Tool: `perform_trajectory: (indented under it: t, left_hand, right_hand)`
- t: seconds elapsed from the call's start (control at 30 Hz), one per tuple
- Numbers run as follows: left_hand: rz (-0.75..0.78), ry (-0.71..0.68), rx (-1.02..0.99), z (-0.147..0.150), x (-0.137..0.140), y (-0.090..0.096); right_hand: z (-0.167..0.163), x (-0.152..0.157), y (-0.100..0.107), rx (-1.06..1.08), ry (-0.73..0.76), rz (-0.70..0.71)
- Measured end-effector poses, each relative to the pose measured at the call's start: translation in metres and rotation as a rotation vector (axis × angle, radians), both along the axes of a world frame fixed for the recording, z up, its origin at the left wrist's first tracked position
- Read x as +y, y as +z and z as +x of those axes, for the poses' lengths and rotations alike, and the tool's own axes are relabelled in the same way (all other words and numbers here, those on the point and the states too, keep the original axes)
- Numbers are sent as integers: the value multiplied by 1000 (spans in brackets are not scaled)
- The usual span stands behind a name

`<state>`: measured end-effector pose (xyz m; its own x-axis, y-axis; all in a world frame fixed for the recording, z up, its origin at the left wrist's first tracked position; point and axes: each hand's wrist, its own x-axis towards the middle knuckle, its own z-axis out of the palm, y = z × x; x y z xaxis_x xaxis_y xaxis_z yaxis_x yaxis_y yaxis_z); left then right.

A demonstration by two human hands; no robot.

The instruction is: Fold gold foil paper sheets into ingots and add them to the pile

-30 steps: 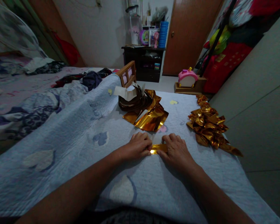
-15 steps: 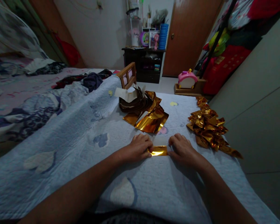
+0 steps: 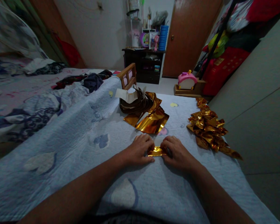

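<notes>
A small folded strip of gold foil paper (image 3: 157, 151) lies on the pale blue quilt (image 3: 149, 186). My left hand (image 3: 141, 150) has curled fingers on its left end, with the thumb stretched along the near side. On the right end, my right hand (image 3: 175, 151) pinches the strip between thumb and fingers. Just beyond my hands sits a stack of gold foil sheets (image 3: 152, 119), curled up at the left with pale backs showing. To the right rests a heap of folded gold foil pieces (image 3: 207, 127).
A wooden bed rail (image 3: 128, 76) rises behind the sheet stack. Rumpled clothes (image 3: 49, 96) cover the bed on the left, near a fan (image 3: 14, 31). A pale cabinet (image 3: 259, 102) borders the right side. A pink toy (image 3: 187, 80) and a dark shelf (image 3: 141, 65) stand farther back.
My right hand has moved left and taken hold of the strip's right end. My left thumb now reaches farther along the near edge. The stack and the heap stay put.
</notes>
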<state>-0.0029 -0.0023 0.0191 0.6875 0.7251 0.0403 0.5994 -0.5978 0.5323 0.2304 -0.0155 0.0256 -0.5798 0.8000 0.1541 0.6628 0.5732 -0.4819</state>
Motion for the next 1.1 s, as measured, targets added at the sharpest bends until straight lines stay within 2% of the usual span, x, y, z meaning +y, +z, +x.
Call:
perform_trajectory:
  t: [0.13, 0.33, 0.6, 0.8, 0.93, 1.1]
  left_hand:
    - [118, -24, -57, 5, -1, -5]
    - [240, -44, 16, 11, -1, -12]
    - [374, -2, -50, 6, 1, -9]
    - [474, 22, -14, 6, 2, -10]
    - [454, 31, 97, 7, 3, -14]
    - [299, -3, 131, 5, 3, -14]
  right_hand:
    - [1, 3, -4, 68, 23, 39]
    - [2, 3, -8, 73, 17, 47]
    - [3, 5, -15, 174, -34, 91]
    - [-3, 1, -9, 179, -13, 152]
    - [-9, -4, -6, 108, 40, 142]
    - [-13, -6, -9, 21, 100, 110]
